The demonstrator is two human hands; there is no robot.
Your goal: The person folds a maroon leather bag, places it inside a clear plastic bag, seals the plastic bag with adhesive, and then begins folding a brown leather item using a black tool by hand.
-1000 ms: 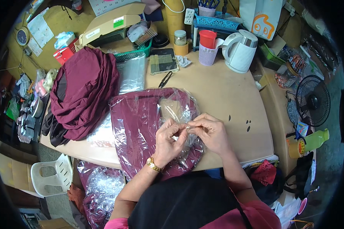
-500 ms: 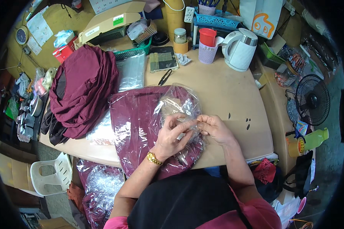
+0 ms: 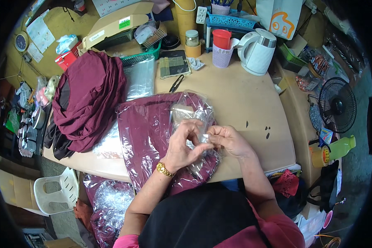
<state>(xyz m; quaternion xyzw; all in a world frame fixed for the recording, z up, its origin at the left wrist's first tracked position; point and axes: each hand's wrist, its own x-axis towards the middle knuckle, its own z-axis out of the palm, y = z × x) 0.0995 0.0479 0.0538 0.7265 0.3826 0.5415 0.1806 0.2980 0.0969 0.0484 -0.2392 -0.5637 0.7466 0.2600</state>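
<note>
A maroon folded garment [image 3: 140, 128] lies in a clear plastic bag [image 3: 200, 108] at the front of the table. The bag's loose right end is gathered under both hands. Over it, my left hand [image 3: 185, 144], with a gold watch at the wrist, is curled with thumb and fingers close to the film, gripping it. My right hand [image 3: 231, 141] pinches the film between thumb and fingertips just beside it. A small pale bit shows between the fingertips, too small to name.
A heap of maroon cloth [image 3: 89, 103] stands at the left, beside a stack of clear plastic bags [image 3: 139, 78]. Black thread snips [image 3: 177, 83] lie behind the bagged garment. A white kettle [image 3: 258, 53] and a lilac cup [image 3: 222, 56] stand at the back right.
My left thumb has moved away from its fingertips and toward the right hand. Both hands stay over the bag's end. The whole view has shifted slightly.
</note>
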